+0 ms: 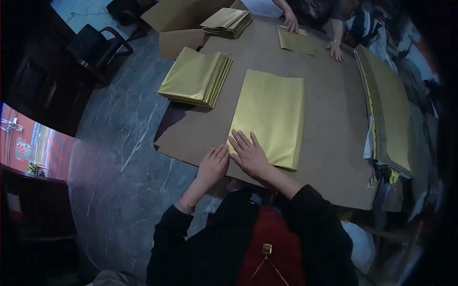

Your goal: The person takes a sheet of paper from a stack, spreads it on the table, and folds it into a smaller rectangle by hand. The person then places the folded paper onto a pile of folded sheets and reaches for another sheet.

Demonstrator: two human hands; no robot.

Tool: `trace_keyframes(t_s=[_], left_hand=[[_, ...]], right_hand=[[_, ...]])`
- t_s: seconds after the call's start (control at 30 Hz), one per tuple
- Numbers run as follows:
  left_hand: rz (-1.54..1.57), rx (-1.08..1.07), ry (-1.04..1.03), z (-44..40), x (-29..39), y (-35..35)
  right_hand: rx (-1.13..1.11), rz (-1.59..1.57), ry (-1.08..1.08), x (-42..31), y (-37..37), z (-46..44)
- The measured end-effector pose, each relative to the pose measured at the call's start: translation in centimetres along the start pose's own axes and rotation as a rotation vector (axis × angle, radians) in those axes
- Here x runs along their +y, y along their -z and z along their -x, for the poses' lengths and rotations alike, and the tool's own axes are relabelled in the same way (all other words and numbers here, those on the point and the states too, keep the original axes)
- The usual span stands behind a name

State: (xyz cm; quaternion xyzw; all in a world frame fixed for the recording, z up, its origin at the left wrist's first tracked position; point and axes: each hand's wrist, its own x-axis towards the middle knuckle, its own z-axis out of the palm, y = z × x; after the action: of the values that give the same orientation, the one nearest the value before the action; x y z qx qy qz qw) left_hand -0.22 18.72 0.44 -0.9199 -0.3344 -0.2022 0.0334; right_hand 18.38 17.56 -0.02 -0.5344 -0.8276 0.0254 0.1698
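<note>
A folded sheet of gold paper lies lengthwise in front of me on the brown cardboard surface. My right hand rests flat over its lower left part, fingers stretched toward the far end. Beside it, at the paper's lower left corner, my left hand lies with its fingers extended close to the paper's edge; whether it touches the paper I cannot tell. The near edge of the paper lifts slightly at the lower right. Under my palms, the paper is hidden.
A thick stack of folded gold paper stands left, another stack by an open carton. Across the table a person's hands work by a smaller gold piece. Large gold sheets are piled right. A chair stands left.
</note>
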Motion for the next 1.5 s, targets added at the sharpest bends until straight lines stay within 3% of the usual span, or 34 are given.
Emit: trace_keyframes(t_s=[0.23, 0.43, 0.6, 0.97, 1.07, 1.13, 1.23, 1.4, 1.5], left_hand=[[-0.003, -0.126, -0.065, -0.4, 0.4, 0.9], [-0.047, -0.195, 0.030, -0.9, 1.4, 1.2], [-0.020, -0.170, -0.070, -1.4, 1.6, 1.4], [0.018, -0.215, 0.034, -1.7, 2.5, 0.5], [-0.046, -0.146, -0.045, -2.0, 3.1, 0.9], [-0.024, -0.160, -0.035, -2.1, 3.3, 1.2], [0.049, -0.155, -0.031, -2.1, 2.8, 0.5], [0.240, -0.043, -0.058, -3.8, 3.8, -0.9], [0.286, 0.015, 0.042, -4.7, 4.3, -1.2]], right_hand=[[-0.010, 0.014, -0.122, -2.6, 0.0, 3.2], [-0.054, 0.110, -0.227, -2.0, 1.6, 6.5], [-0.079, 0.189, -0.311, -0.7, 3.3, 10.0], [-0.050, 0.216, -0.522, 1.6, 6.1, 15.2], [-0.012, 0.235, -0.603, 1.6, 6.8, 15.7], [0.135, 0.079, -0.692, 1.6, 7.2, 16.6], [0.215, -0.010, -0.675, 1.3, 7.2, 18.2], [0.169, -0.072, -0.646, 0.5, 6.9, 18.6], [0.161, -0.062, -0.631, 0.5, 6.4, 18.3]])
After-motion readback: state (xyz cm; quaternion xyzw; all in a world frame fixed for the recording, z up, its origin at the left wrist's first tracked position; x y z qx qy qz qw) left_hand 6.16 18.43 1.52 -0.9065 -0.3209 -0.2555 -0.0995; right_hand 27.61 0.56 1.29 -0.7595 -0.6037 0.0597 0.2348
